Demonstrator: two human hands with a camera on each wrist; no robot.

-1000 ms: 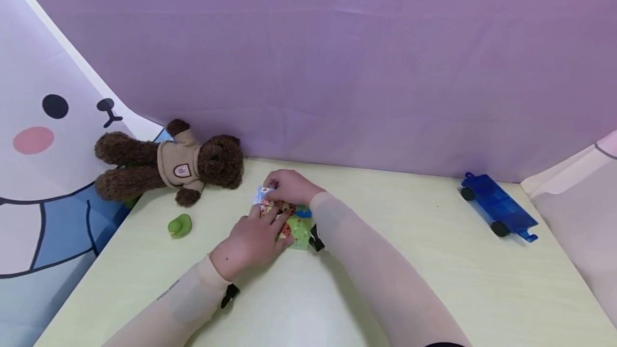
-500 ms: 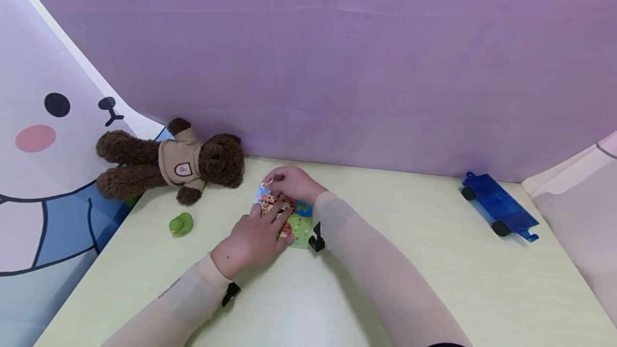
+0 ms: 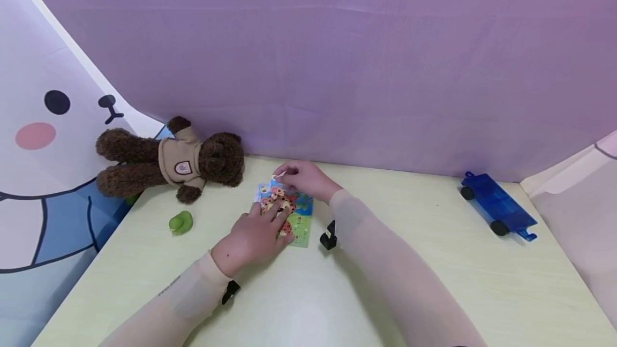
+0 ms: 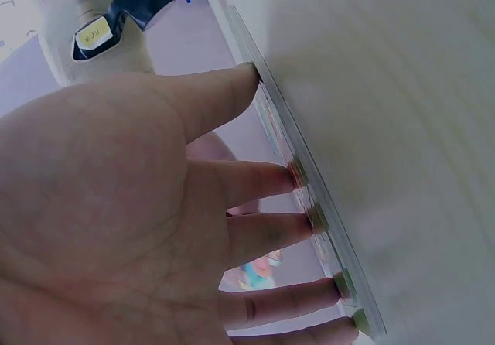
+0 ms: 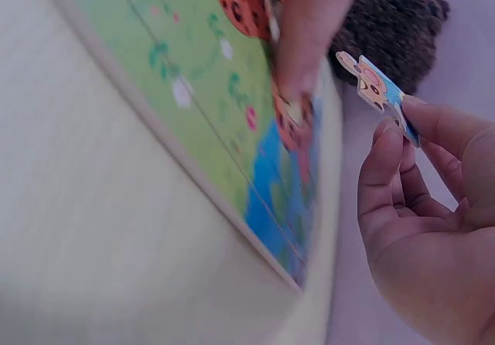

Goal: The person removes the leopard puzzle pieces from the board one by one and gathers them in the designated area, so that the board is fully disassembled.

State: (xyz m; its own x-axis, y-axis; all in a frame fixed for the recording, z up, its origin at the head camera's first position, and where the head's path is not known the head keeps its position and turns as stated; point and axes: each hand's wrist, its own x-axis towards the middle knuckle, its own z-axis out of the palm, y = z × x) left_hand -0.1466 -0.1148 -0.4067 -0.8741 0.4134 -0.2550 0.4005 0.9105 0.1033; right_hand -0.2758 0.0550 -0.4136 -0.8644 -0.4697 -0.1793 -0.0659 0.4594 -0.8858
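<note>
A colourful jigsaw puzzle board [image 3: 302, 226], printed with spotted animals and green grass, lies flat on the table. My left hand [image 3: 255, 238] rests on it with spread fingers; the left wrist view shows the fingertips [image 4: 300, 223] pressing along the thin board. Over the board's far edge, my right hand [image 3: 308, 180] pinches a small puzzle piece [image 5: 380, 90] between thumb and fingers. In the right wrist view the piece is lifted clear of the board and shows part of an animal's face on blue. My left fingers hide part of the board's picture.
A brown teddy bear [image 3: 179, 162] in a beige top lies at the back left. A green toy duck [image 3: 180, 223] sits in front of it. On the far right is a blue toy wagon [image 3: 501, 202]. A purple cloth [image 3: 337, 68] hangs behind the table.
My right hand has risen away from the board's upper left corner, moving right and back with the puzzle piece. More of the board shows. My left hand stays in place.
</note>
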